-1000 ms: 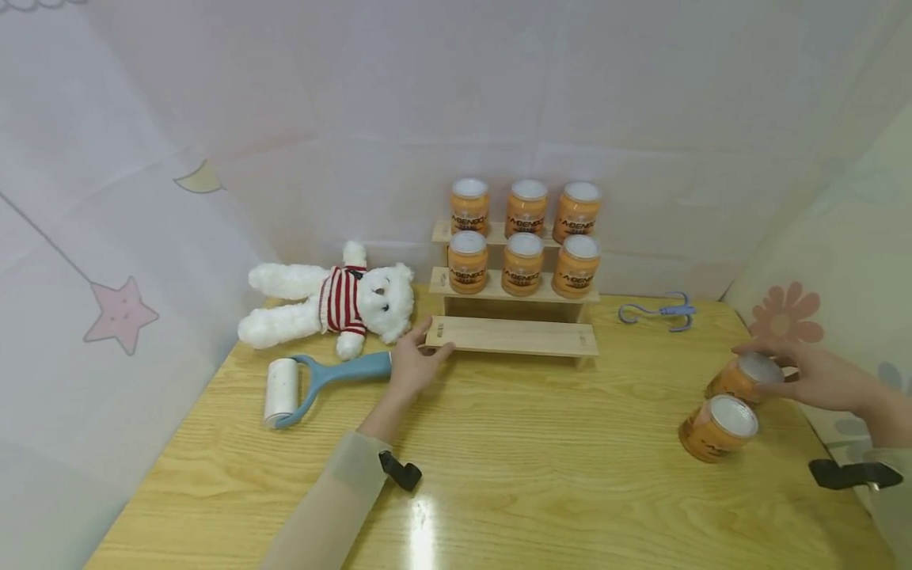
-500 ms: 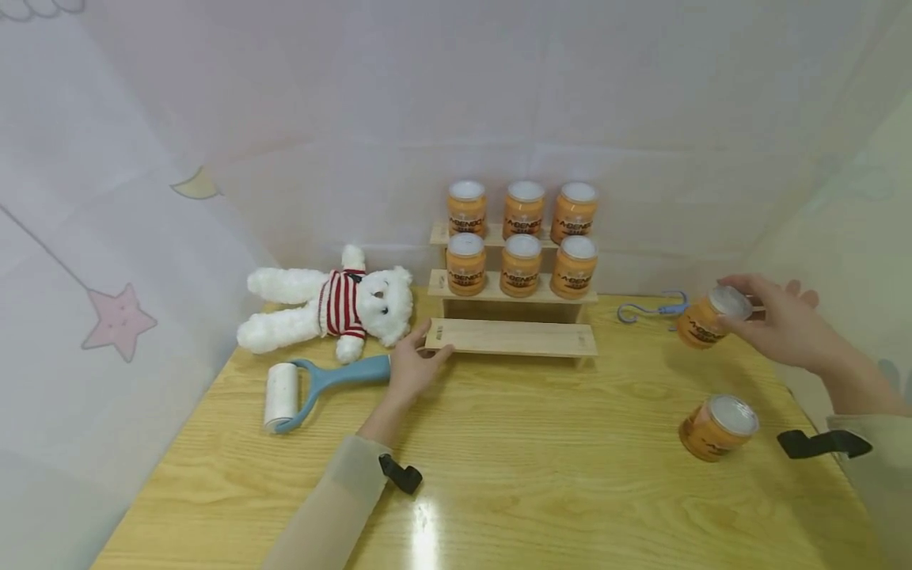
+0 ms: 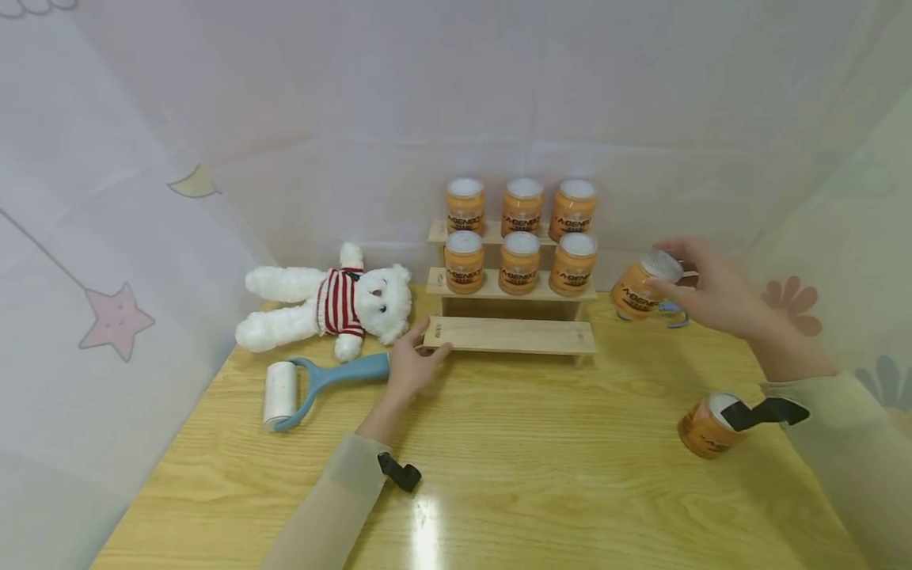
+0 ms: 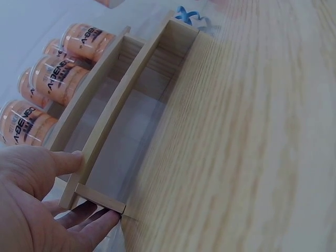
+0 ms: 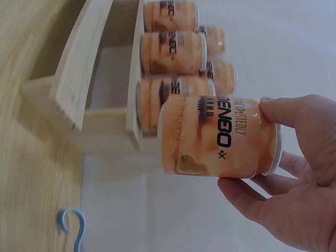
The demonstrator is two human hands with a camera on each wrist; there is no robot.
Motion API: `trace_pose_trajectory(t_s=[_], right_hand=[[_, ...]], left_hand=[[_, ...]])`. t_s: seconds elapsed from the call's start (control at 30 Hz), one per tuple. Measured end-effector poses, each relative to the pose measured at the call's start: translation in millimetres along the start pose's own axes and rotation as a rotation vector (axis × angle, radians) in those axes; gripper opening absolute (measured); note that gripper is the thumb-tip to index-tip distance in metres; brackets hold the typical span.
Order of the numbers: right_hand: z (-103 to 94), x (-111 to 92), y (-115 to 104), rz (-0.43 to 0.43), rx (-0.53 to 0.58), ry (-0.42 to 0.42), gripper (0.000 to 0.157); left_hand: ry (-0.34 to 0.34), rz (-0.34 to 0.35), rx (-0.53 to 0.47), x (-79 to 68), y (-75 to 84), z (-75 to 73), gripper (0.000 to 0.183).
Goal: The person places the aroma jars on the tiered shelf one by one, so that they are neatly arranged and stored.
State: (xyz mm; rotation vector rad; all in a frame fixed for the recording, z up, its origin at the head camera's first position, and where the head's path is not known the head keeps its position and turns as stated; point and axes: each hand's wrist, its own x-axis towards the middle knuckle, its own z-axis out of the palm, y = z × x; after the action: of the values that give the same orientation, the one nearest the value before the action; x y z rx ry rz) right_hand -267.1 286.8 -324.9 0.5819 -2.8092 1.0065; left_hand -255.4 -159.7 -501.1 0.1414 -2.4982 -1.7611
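My left hand (image 3: 415,368) grips the left end of a three-tier wooden display rack (image 3: 510,336). In the left wrist view its thumb lies on the lowest step's edge, with fingers around the end support. My right hand (image 3: 712,289) holds an orange can (image 3: 637,293) near its pale lid, raised and tilted just right of the rack. The right wrist view shows the can's printed label (image 5: 223,131) facing the camera. Three like cans (image 3: 518,265) stand on the middle step and three (image 3: 522,207) on the top step; the lowest step bears none.
Another orange can (image 3: 705,427) stands on the wooden table (image 3: 527,475) at right, partly behind my right wrist strap. A blue hook (image 3: 673,313) lies beneath the held can. At left are a white teddy bear (image 3: 381,305) and a blue-handled lint roller (image 3: 342,372).
My right hand has lifted the can from beside the other one at right and carried it left and away from me toward the rack. The left hand has stayed at the rack.
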Motion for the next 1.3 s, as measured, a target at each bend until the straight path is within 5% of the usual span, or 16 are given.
trace_pose_trajectory(t_s=[0.5,1.3], right_hand=[[39.5,33.6,-57.1,-0.217,0.011,0.038,0.048],[139.3,74.2,-112.1,-0.320,0.067,0.008,0.051]], left_hand=[[0.002,-0.031,-0.014,-3.4,5.4,-1.9,0.077],[-0.005,-0.038,-0.013,1.0,3.6,-1.6,0.078]])
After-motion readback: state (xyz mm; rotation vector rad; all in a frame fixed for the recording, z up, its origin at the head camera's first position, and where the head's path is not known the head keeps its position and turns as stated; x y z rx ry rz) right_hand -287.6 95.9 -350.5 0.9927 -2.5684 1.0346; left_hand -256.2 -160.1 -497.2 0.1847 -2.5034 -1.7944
